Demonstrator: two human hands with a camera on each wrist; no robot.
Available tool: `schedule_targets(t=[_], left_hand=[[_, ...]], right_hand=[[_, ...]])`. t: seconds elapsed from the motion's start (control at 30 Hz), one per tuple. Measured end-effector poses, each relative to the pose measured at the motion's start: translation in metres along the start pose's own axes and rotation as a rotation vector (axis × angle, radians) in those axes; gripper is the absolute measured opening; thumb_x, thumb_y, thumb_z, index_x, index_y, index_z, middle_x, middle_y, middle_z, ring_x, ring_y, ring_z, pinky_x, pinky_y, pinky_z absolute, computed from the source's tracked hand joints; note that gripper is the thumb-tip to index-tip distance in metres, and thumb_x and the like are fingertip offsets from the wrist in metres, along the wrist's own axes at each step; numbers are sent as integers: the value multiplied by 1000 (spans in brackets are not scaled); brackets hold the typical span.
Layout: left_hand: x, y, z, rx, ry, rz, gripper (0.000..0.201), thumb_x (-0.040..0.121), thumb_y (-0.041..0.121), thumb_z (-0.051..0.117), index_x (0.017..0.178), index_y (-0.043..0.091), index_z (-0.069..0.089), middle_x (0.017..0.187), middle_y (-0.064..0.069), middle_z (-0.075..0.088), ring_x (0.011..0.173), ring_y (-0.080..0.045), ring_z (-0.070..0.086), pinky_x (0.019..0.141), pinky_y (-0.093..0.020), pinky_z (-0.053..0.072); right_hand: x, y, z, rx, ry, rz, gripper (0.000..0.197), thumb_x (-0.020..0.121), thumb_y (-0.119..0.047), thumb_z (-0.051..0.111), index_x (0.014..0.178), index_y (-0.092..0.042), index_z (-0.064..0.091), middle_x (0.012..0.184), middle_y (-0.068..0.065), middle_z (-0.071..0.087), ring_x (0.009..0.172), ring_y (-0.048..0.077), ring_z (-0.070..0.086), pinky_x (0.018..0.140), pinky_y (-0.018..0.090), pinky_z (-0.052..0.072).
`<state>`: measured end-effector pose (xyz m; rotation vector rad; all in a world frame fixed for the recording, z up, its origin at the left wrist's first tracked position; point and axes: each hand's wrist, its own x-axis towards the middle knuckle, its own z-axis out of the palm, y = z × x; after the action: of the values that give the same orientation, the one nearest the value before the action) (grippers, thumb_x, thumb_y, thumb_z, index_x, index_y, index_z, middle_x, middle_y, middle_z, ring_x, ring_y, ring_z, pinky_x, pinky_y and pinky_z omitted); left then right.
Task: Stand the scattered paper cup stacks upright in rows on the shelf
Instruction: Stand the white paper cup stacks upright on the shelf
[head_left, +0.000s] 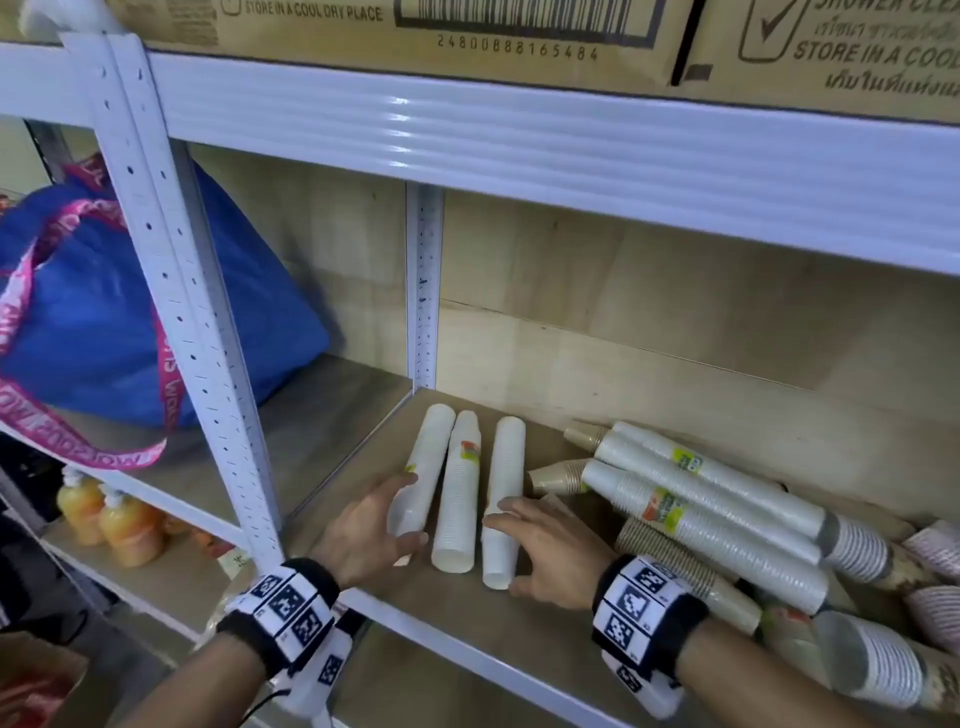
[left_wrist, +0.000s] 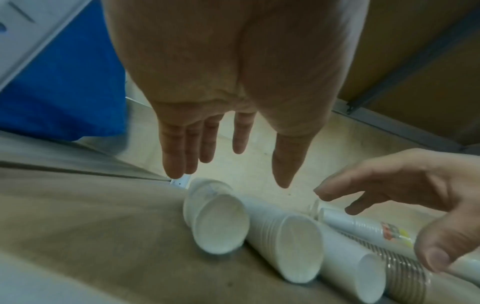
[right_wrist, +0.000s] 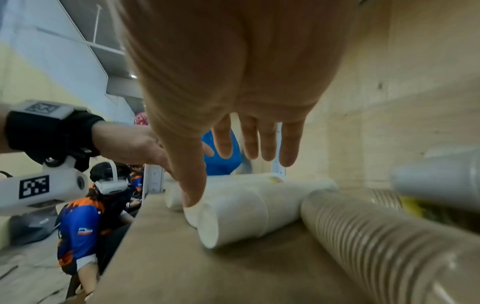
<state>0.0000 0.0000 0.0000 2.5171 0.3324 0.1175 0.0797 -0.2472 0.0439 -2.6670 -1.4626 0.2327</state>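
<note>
**Both hands reaching for the three white stacks, none upright yet**

Your left hand (head_left: 371, 525) is spread wide, fingers straight, its tips at the left white stack (head_left: 423, 467); whether it touches yet is unclear. Your right hand (head_left: 545, 551) is also wide, fingers over and thumb under the near end of the right white stack (head_left: 503, 499), not closed on it. Neither hand holds anything.

Count: three white stacks lie flat, side by side, on the shelf board (head_left: 467, 618), running near to far; the middle stack (head_left: 460, 493) carries a coloured label. To the right lies a jumbled pile (head_left: 727, 519) of further stacks, white, brown and patterned, crossing each other; its exact number cannot be told.

Step in hand, as I judge it: the first grasp. Nothing stands, so the task is barely begun.

Next move calls for closing each hand round a stack and tipping it up at the far left corner, wide end down. The tall stacks may topple.
</note>
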Motion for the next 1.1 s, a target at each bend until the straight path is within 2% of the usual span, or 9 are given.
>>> schedule_targets(t=[0.1,0.23,0.33,0.6,0.8,0.93,1.1], left_hand=[[1,-3,5,-6,-17,-69,81,75,51,71,144,38,30,140,4,45,116,-18,56,95,-38,49],[-2,-6,13,-18,-41,-101,83,77,47,73,146,37,28,140,4,46,118,-20,56,96,-38,48],[-5,-5,17,-33,-42,-116,81,78,41,74,146,35,30,139,4,46,117,-19,55,95,-35,48],[-5,-3,20,-38,-49,-103,77,80,34,71,146,34,32,137,2,47,116,-20,56,95,-33,48],[-6,-1,17,-55,-29,-85,65,83,25,63,143,30,39,139,1,43,117,-22,56,95,-33,48],[-4,4,3,-27,40,-68,59,80,28,61,137,32,46,135,5,48,109,-19,60,90,-33,52],[1,22,-24,30,107,50,52,80,26,65,131,26,56,138,5,50,106,-18,62,88,-29,52]], right_hand=[[5,3,9,0,-27,10,72,87,-29,68,150,-25,33,157,-3,21,143,16,25,114,30,26],[13,10,28,-5,-20,3,72,85,-23,68,148,-26,34,156,-4,19,143,17,25,112,32,31],[16,11,33,-43,-6,-15,68,85,-21,66,147,-25,37,155,-2,21,143,17,25,112,32,30],[24,9,38,-171,5,-93,62,83,-15,61,141,-24,42,148,5,30,139,23,26,105,40,39],[25,11,40,-179,46,-121,53,84,-23,61,135,-23,47,145,5,36,135,24,32,99,38,42],[23,11,31,-163,63,-118,53,86,-30,57,137,-25,44,147,1,33,136,21,30,101,36,40],[28,12,9,-95,206,-133,54,82,-35,58,134,-22,49,142,-1,42,131,18,39,103,38,40]])
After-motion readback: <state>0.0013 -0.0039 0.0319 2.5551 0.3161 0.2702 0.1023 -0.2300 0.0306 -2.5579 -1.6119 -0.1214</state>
